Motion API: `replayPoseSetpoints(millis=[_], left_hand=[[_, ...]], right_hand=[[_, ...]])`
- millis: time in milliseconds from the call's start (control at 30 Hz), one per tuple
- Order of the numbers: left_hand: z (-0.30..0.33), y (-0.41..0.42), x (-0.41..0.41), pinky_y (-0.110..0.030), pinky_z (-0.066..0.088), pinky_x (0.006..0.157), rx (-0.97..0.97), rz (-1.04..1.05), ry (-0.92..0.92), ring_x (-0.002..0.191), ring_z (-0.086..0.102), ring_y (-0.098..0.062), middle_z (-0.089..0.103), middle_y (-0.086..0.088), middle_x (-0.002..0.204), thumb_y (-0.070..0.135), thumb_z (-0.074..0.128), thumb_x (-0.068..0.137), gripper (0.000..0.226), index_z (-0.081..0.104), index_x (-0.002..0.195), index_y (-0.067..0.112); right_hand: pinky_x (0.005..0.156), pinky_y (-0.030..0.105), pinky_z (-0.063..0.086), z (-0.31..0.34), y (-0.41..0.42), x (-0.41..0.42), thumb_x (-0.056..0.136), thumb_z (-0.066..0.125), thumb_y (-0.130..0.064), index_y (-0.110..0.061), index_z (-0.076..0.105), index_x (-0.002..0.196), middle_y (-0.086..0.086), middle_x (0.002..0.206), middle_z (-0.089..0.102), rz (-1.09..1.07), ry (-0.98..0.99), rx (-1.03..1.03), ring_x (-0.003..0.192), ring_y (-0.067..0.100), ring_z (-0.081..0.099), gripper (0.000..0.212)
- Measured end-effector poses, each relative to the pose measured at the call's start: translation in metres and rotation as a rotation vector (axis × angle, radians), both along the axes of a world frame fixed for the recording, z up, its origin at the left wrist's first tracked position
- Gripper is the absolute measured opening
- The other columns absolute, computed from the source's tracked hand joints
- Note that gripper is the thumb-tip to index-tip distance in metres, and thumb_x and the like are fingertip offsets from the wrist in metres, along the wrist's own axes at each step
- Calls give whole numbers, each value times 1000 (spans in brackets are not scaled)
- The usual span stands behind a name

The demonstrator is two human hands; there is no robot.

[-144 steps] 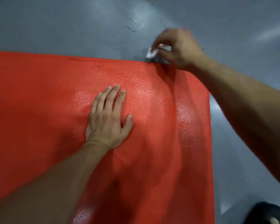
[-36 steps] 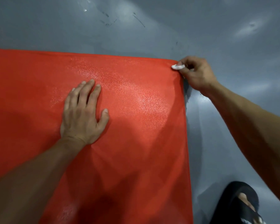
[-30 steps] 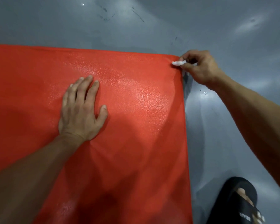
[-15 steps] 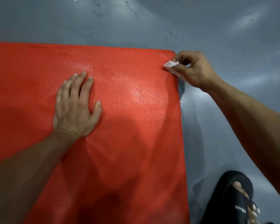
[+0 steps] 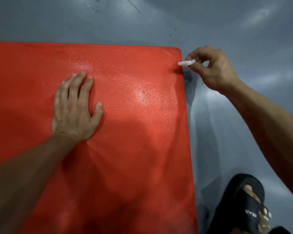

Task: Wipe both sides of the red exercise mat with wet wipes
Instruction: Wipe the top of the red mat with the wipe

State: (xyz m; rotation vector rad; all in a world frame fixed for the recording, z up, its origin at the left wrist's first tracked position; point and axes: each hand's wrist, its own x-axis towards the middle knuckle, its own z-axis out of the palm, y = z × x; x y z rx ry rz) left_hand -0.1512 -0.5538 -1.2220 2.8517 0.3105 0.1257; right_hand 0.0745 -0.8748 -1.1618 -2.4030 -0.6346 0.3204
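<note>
Sandal (image 5: 243, 201) on grey floor (image 5: 227, 22) beside red mat (image 5: 134, 149)

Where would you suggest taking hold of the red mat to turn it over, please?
Probably at the far right corner, coming from the right side. The mat lies flat on the floor with that corner's edges free, the right hand, pinching the wipe, is beside it, and the left hand presses mid-mat.

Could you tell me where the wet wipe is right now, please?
In the head view the wipe is pinched in the right hand, at the mat's right edge just below its far right corner.
</note>
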Motion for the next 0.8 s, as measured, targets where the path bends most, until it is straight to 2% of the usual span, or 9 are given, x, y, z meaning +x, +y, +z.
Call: replayPoseSetpoints(millis=[133, 233, 300, 367, 433, 500, 567, 633, 800], left_hand=[[0, -1, 0, -48, 15, 125, -3, 2, 3, 153, 25, -33, 32, -10, 164, 44, 45, 93, 70, 38, 154, 10], [0, 0, 0, -49, 15, 125, -9, 4, 5, 153, 25, -32, 32, -10, 164, 45, 45, 93, 71, 38, 155, 11], [0, -1, 0, -49, 15, 125, -15, 8, 3, 153, 25, -32, 32, -10, 164, 45, 46, 93, 71, 39, 154, 11], [1, -1, 0, -48, 15, 124, -16, 12, 0, 153, 25, -32, 32, -10, 164, 45, 46, 92, 71, 39, 154, 11], [1, -1, 0, -48, 15, 124, -15, 10, -3, 153, 25, -33, 33, -10, 164, 45, 46, 92, 71, 39, 154, 11], [2, -1, 0, -49, 16, 124, -13, 5, -2, 153, 25, -33, 32, -10, 164, 44, 46, 93, 70, 39, 154, 10], [1, 0, 0, -49, 15, 125, -10, 5, -1, 153, 25, -33, 31, -10, 164, 44, 46, 93, 70, 39, 154, 10], [1, -1, -1, -48, 14, 125, -9, 4, 2, 153, 25, -33, 31, -10, 164, 44, 46, 93, 70, 39, 154, 10], [1, -2, -1, -48, 13, 125, -32, 14, 0, 154, 24, -32, 31, -9, 165, 44, 46, 92, 70, 39, 154, 11]], right_hand=[[80, 41, 47, -20, 6, -23, 87, 72, -47, -16, 77, 96, 11, 93, 70, 12, 129, -4, 83, 22, 61, 33], [83, 34, 48, -22, -9, -69, 92, 74, -34, -19, 76, 95, 1, 98, 70, -25, 177, 27, 91, 17, 64, 15], [83, 32, 50, -18, -28, -101, 94, 72, -25, -18, 76, 95, -4, 101, 70, 29, 218, 33, 97, 16, 67, 8], [82, 36, 53, -11, -43, -118, 95, 70, -20, -18, 76, 96, -6, 102, 70, 127, 282, 5, 94, 16, 68, 7], [78, 42, 54, -2, -43, -108, 95, 70, -17, -20, 76, 96, -4, 98, 71, 157, 300, 8, 84, 18, 68, 7], [76, 48, 53, 3, -28, -84, 94, 73, -22, -21, 76, 94, -2, 91, 71, 48, 251, 57, 77, 21, 67, 3], [77, 48, 52, 2, -8, -57, 92, 75, -35, -18, 75, 93, 4, 88, 69, -67, 161, 88, 81, 25, 65, 17], [78, 46, 50, -8, 7, -42, 88, 74, -46, -19, 74, 91, 8, 88, 66, -62, 112, 55, 83, 22, 61, 27], [84, 45, 50, -17, -22, -94, 93, 68, -41, -19, 75, 94, 1, 98, 70, 27, 237, 39, 94, 19, 66, 24]])
